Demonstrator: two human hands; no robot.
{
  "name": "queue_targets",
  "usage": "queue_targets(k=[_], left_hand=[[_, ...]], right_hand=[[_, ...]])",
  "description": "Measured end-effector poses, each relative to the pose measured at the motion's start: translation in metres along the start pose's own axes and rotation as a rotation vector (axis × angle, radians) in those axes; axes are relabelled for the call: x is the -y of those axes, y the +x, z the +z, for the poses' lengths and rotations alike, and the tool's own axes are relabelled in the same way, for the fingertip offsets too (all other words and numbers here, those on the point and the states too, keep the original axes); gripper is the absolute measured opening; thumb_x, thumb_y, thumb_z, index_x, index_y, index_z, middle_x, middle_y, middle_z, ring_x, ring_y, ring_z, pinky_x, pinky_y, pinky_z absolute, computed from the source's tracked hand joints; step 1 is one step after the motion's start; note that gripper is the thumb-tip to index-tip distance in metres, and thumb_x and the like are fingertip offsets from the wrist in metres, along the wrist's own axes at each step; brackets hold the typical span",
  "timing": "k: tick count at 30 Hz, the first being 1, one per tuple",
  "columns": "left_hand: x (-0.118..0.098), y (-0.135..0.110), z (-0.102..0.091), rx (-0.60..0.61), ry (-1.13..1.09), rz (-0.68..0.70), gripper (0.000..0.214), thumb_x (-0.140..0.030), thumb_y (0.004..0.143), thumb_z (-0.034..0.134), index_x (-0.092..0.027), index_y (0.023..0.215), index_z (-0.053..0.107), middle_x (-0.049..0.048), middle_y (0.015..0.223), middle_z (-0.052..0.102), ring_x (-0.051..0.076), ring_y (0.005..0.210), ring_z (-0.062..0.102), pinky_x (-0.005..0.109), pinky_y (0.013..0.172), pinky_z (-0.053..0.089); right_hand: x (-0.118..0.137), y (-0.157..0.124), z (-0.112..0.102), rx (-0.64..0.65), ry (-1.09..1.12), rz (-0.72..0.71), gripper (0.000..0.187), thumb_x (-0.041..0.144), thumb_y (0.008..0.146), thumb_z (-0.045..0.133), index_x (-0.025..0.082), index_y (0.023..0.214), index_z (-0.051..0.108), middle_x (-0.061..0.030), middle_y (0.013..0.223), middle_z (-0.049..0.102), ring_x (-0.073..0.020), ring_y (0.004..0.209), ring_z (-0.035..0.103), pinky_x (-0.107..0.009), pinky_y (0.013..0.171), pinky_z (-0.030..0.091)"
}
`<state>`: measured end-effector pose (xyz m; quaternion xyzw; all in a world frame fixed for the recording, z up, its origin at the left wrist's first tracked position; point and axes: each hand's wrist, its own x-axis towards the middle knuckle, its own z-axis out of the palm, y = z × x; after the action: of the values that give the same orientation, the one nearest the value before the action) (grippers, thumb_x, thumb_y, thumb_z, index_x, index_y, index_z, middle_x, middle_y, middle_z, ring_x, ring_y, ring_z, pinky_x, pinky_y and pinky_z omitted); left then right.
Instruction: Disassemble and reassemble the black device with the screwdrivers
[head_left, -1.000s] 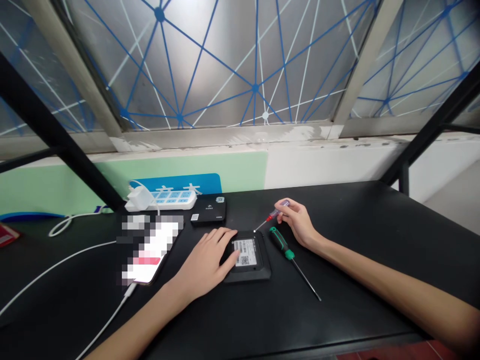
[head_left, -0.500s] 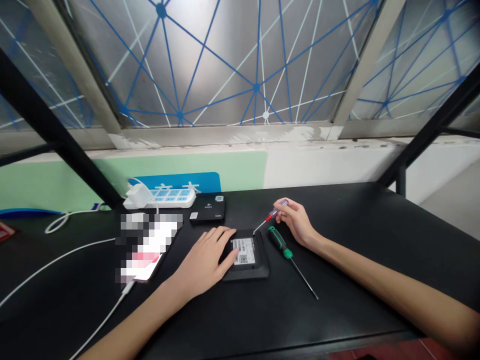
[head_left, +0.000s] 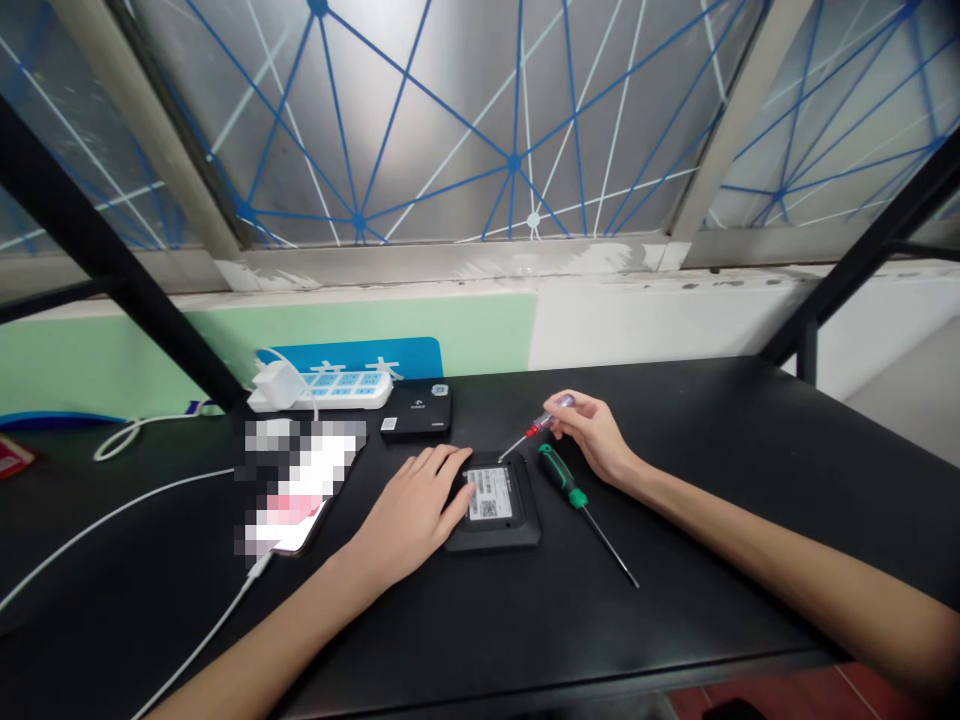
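My left hand (head_left: 420,505) lies over the left side of a flat black device (head_left: 529,530), holding it on the table. Its index fingertip is at the top left corner, and the thumb reaches onto the white QR-code label (head_left: 489,493). Between the fingers of my right hand (head_left: 592,430) is a small screwdriver (head_left: 553,412) with a clear purplish handle and red collar. The thin shaft slants down left, with its tip at the inner panel's upper edge; whether it touches a screw cannot be made out. A green-and-black screwdriver (head_left: 574,495) lies right of the device.
Behind the device sits a black box (head_left: 416,412) near a white power strip (head_left: 349,390) with a plug. A pixelated phone (head_left: 300,500) with a white cable (head_left: 210,627) lies to the left. Black metal posts (head_left: 825,290) rise at both sides, before a wall and windows.
The small screwdriver's tip has moved slightly left along the inner panel's upper edge, with my right hand following. My left hand keeps its place on the device. The view has shifted slightly.
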<state>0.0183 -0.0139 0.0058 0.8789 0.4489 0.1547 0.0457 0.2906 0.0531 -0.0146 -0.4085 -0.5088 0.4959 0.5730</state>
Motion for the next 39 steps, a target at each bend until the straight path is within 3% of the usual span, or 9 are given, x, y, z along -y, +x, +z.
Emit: queue_targets(k=[11, 20, 25, 32, 39], left_hand=[[0.008, 0.003, 0.007, -0.074, 0.018, -0.059, 0.035, -0.032, 0.104, 0.035, -0.020, 0.133, 0.048, 0.0091, 0.128, 0.057, 0.025, 0.116, 0.057, 0.041, 0.095, 0.049], [0.009, 0.000, 0.007, -0.084, -0.009, -0.062, 0.037, -0.034, 0.104, 0.034, -0.019, 0.135, 0.046, 0.0114, 0.129, 0.057, 0.025, 0.118, 0.056, 0.042, 0.097, 0.047], [0.010, -0.001, 0.007, -0.073, 0.016, -0.112, 0.043, -0.038, 0.103, 0.034, -0.015, 0.138, 0.045, 0.0138, 0.135, 0.055, 0.028, 0.124, 0.053, 0.045, 0.101, 0.045], [0.007, -0.001, 0.002, -0.062, 0.059, -0.162, 0.048, -0.042, 0.101, 0.036, -0.011, 0.136, 0.047, 0.0164, 0.129, 0.059, 0.030, 0.120, 0.055, 0.047, 0.099, 0.047], [0.008, -0.002, 0.002, -0.055, 0.077, -0.156, 0.047, -0.042, 0.101, 0.036, -0.011, 0.133, 0.050, 0.0160, 0.129, 0.059, 0.031, 0.119, 0.055, 0.047, 0.098, 0.047]], right_hand=[[0.005, -0.009, 0.007, 0.104, 0.002, -0.018, 0.023, 0.038, 0.073, 0.080, 0.018, 0.073, 0.070, -0.0005, 0.067, 0.062, -0.0139, 0.064, 0.054, -0.028, 0.067, 0.043], [0.004, -0.014, 0.011, 0.140, -0.110, 0.037, 0.034, 0.049, 0.066, 0.083, 0.018, 0.072, 0.072, -0.0021, 0.061, 0.061, -0.0159, 0.058, 0.053, -0.027, 0.050, 0.039], [0.004, -0.015, 0.010, 0.199, -0.159, 0.007, 0.030, 0.048, 0.072, 0.079, 0.018, 0.072, 0.072, -0.0015, 0.062, 0.061, -0.0139, 0.055, 0.052, -0.027, 0.049, 0.037], [0.003, -0.014, 0.010, 0.156, -0.111, 0.054, 0.034, 0.050, 0.066, 0.083, 0.018, 0.068, 0.071, -0.0024, 0.059, 0.061, -0.0154, 0.053, 0.054, -0.027, 0.045, 0.036], [0.001, -0.014, 0.009, 0.181, -0.171, 0.020, 0.034, 0.050, 0.070, 0.080, 0.017, 0.070, 0.071, -0.0020, 0.059, 0.060, -0.0137, 0.053, 0.051, -0.026, 0.046, 0.036]])
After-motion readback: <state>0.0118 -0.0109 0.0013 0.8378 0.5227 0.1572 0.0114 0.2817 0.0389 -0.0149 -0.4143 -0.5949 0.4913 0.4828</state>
